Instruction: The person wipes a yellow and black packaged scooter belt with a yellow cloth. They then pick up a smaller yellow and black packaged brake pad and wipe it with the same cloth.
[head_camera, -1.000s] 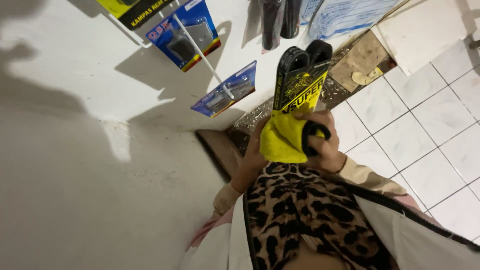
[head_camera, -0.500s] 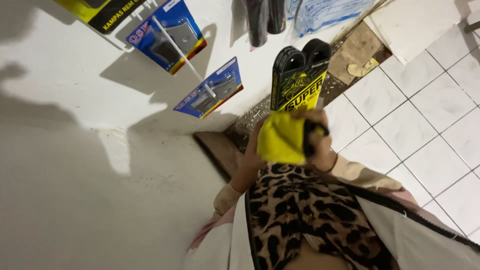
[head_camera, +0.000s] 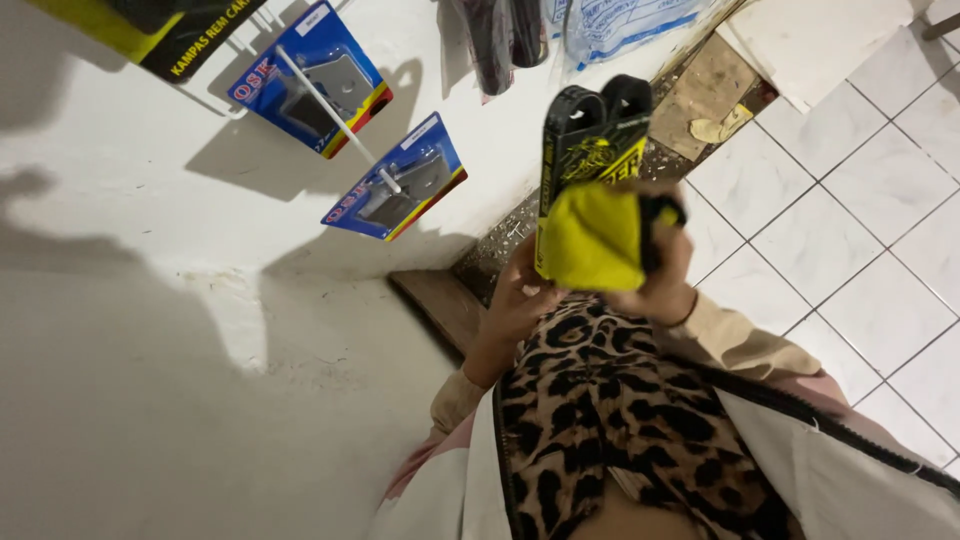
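I hold a black looped belt in a yellow-and-black card sleeve (head_camera: 592, 140) up in front of my chest. My left hand (head_camera: 520, 300) grips the lower end of the pack from the left. My right hand (head_camera: 655, 270) presses a yellow cloth (head_camera: 592, 240) against the pack's lower half, with fingers curled round its right side. The belt's two black loops stick out above the sleeve.
A white wall on the left carries blue blister packs (head_camera: 398, 180) (head_camera: 312, 82) hung on a white peg. Dark items and a clear plastic bag (head_camera: 620, 22) hang further up. White floor tiles (head_camera: 850, 220) lie to the right, with a brown board (head_camera: 705, 95) by the wall.
The yellow cloth has slid along the pack's lower part in my right hand. The view has shifted, so the wall packs sit lower and more central.
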